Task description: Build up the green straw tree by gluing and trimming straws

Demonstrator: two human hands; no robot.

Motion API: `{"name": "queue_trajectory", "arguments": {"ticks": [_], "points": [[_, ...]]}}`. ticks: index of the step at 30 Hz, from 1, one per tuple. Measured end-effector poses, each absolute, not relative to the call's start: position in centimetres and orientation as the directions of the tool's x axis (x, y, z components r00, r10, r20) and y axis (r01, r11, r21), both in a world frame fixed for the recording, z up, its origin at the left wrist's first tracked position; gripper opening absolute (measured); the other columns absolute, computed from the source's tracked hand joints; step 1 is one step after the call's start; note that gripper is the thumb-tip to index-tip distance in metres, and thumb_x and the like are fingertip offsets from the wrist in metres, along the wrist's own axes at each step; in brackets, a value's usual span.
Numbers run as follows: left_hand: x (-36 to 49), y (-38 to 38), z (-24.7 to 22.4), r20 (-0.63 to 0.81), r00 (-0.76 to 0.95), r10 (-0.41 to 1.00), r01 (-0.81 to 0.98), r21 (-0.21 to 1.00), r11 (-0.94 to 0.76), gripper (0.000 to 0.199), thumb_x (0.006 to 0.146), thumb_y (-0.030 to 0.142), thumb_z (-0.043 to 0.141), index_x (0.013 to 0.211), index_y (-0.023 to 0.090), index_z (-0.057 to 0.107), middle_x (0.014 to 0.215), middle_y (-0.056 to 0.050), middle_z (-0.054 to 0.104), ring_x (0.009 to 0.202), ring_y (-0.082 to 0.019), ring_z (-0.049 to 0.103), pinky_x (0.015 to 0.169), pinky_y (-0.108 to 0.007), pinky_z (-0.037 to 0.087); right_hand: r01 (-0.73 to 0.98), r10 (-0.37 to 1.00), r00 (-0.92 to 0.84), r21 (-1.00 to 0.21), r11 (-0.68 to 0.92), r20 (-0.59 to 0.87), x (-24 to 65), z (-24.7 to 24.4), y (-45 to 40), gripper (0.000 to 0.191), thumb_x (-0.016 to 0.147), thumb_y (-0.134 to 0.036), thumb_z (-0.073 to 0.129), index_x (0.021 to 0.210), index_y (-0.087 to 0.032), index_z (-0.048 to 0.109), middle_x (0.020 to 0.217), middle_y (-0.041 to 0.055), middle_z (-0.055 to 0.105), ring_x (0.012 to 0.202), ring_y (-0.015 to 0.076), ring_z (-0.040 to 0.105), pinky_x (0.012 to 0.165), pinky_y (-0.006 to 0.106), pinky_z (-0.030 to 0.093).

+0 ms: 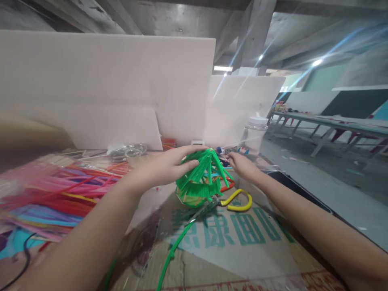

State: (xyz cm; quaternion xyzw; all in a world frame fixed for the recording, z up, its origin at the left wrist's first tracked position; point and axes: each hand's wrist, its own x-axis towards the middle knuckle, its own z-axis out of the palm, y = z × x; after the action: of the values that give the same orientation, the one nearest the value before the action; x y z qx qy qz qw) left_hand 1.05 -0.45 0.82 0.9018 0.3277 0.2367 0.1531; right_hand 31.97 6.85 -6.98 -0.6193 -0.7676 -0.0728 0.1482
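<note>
My left hand point(178, 163) is closed around the side of a cone-shaped, tree-like piece made of green pipe cleaners point(201, 184), its tiers hanging like fringes. The piece stands on the table. Beyond it on the right, my right hand point(241, 165) reaches among small items by a clear jar. Its fingers are bunched together, and what they pinch, if anything, is too small to make out. Scissors with yellow and red handles point(239, 201) lie beside the green piece, blades pointing to the near left. From near their tips a loose green pipe cleaner point(172, 254) curves toward me.
Pink, red and purple pipe cleaners point(69, 190) are heaped on the left. Behind them sits a clear round dish point(135, 150). A lidded clear jar point(254, 135) stands back right. White boards point(106, 72) wall off the rear. Cardboard with green lettering point(218, 230) covers the tabletop.
</note>
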Motion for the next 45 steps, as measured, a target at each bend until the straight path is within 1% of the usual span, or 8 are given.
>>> {"name": "queue_trajectory", "arguments": {"ticks": [3,5,9,14,17,25,29,45], "points": [[1.3,-0.1,0.5,0.341,0.686,0.642,0.487,0.44,-0.754,0.048,0.101,0.042,0.045,0.148,0.032,0.044,0.15,0.001,0.053,0.136,-0.022,0.051,0.113,-0.036,0.041,0.947,0.854,-0.184,-0.144,0.286,0.487,32.4,-3.3,5.1,0.044,0.104,-0.032,0.024,0.117,-0.014,0.062,0.104,0.0124,0.07,0.096,0.0227,0.065,0.082,0.033,0.049],[1.5,0.0,0.2,0.353,0.689,0.632,0.47,0.446,-0.762,0.046,0.102,0.041,0.044,0.148,0.034,0.044,0.149,0.002,0.054,0.134,-0.021,0.053,0.111,-0.034,0.043,0.836,0.683,-0.262,-0.193,0.514,0.682,32.2,-0.8,3.2,0.039,0.102,-0.039,0.034,0.117,-0.017,0.062,0.094,0.0076,0.069,0.083,0.0207,0.064,0.074,0.032,0.05],[2.1,-0.3,-0.6,0.427,0.691,0.583,0.415,0.427,-0.804,0.042,0.103,0.036,0.043,0.144,0.028,0.046,0.145,-0.001,0.057,0.128,-0.018,0.057,0.108,-0.031,0.045,0.665,0.442,-0.442,-0.046,0.745,0.78,30.1,2.1,-1.2,0.026,0.097,-0.03,0.052,0.121,-0.022,0.061,0.092,0.0027,0.065,0.074,0.0157,0.06,0.068,0.029,0.048],[3.1,-0.3,-1.9,0.584,0.657,0.477,0.331,0.344,-0.879,0.038,0.103,0.031,0.045,0.14,0.022,0.052,0.144,-0.005,0.057,0.135,-0.017,0.05,0.115,-0.033,0.038,0.571,0.244,-0.642,0.242,0.784,0.726,28.3,1.8,-4.0,0.02,0.096,-0.018,0.057,0.113,-0.022,0.065,0.092,0.0043,0.065,0.085,0.0174,0.06,0.075,0.031,0.047],[3.5,-0.1,-2.2,0.612,0.65,0.451,0.322,0.315,-0.893,0.038,0.104,0.028,0.043,0.14,0.021,0.053,0.146,-0.006,0.055,0.137,-0.018,0.048,0.116,-0.036,0.037,0.567,0.216,-0.715,0.372,0.735,0.665,28.5,1.1,-4.2,0.021,0.097,-0.021,0.057,0.116,-0.022,0.066,0.093,0.0062,0.064,0.083,0.0183,0.057,0.074,0.033,0.045],[3.5,0.1,-2.4,0.604,0.644,0.47,0.344,0.321,-0.882,0.039,0.103,0.03,0.043,0.14,0.022,0.054,0.145,-0.005,0.057,0.134,-0.02,0.052,0.116,-0.038,0.04,0.512,0.095,-0.76,0.501,0.698,0.643,28.6,0.7,-3.8,0.019,0.096,-0.018,0.058,0.113,-0.019,0.067,0.084,0.0046,0.066,0.075,0.0171,0.052,0.069,0.031,0.044],[3.4,0.0,-2.4,0.61,0.65,0.453,0.345,0.294,-0.891,0.039,0.103,0.03,0.045,0.14,0.022,0.054,0.145,-0.004,0.058,0.133,-0.019,0.053,0.115,-0.035,0.04,0.507,0.1,-0.782,0.534,0.676,0.615,28.5,0.6,-4.0,0.024,0.095,-0.016,0.06,0.119,-0.018,0.063,0.087,0.0048,0.07,0.075,0.0171,0.053,0.071,0.031,0.044],[3.5,-0.6,-1.9,0.609,0.67,0.423,0.327,0.27,-0.906,0.038,0.102,0.027,0.046,0.138,0.024,0.056,0.142,-0.005,0.06,0.131,-0.021,0.056,0.112,-0.039,0.044,0.498,0.088,-0.802,0.581,0.644,0.59,28.4,0.4,-4.3,0.012,0.093,-0.019,0.063,0.105,-0.02,0.063,0.086,0.0049,0.07,0.077,0.0179,0.054,0.072,0.033,0.043]]}}
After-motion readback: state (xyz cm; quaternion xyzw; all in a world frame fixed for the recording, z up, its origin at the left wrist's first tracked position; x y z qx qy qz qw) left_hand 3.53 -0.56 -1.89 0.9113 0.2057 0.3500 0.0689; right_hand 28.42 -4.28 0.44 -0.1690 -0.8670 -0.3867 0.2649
